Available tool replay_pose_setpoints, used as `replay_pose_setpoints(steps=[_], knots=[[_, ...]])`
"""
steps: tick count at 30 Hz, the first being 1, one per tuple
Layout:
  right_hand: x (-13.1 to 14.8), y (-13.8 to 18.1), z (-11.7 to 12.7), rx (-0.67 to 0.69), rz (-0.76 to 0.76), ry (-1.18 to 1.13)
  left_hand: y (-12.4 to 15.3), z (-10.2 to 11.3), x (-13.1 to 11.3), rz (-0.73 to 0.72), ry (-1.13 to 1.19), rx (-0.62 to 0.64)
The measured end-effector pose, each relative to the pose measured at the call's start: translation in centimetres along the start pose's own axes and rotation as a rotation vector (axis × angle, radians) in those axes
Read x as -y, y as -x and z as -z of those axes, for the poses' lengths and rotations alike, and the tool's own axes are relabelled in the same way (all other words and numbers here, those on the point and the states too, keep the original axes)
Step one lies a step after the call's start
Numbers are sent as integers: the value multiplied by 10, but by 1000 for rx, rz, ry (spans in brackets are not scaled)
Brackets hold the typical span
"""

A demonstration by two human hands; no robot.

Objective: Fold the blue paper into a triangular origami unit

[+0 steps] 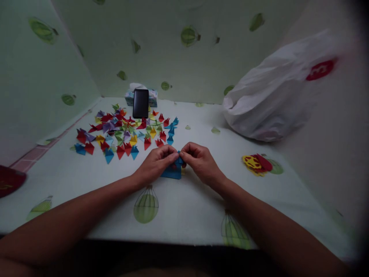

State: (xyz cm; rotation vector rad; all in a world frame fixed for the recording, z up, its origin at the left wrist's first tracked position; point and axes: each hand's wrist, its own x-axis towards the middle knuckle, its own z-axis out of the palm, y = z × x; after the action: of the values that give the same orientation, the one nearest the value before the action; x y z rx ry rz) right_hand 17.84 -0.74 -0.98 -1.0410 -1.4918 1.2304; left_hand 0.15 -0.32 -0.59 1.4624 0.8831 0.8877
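Close in front of me, a small folded piece of blue paper (179,158) is pinched between both hands, with its lower part partly hidden by fingers. My left hand (155,163) grips it from the left with thumb and forefinger. From the other side my right hand (201,162) pinches it the same way, the fingertips nearly meeting. Beneath the hands lies flat blue paper (172,174) on the table. Beyond my left hand spreads a crowd of small folded paper birds (120,152) in red, blue, yellow, green and purple.
A black phone (141,104) leans on a tissue box (130,98) at the back. On the right, a bulging white plastic bag (265,102) rests against the wall. Yellow and red cut-out pieces (255,164) lie before it. A dark red object (11,181) is at the left edge.
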Motion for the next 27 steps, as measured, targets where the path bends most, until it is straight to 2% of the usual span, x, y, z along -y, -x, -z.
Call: replay_pose_setpoints(steps=[11,16,27], knots=[[3,2,0,9,59,107,-1,-1,3,37,154,-27],[4,2,0,17,59,87,-1,-3,5,101,271,-34],[1,2,0,15,54,76,-2,-1,3,72,216,-30]])
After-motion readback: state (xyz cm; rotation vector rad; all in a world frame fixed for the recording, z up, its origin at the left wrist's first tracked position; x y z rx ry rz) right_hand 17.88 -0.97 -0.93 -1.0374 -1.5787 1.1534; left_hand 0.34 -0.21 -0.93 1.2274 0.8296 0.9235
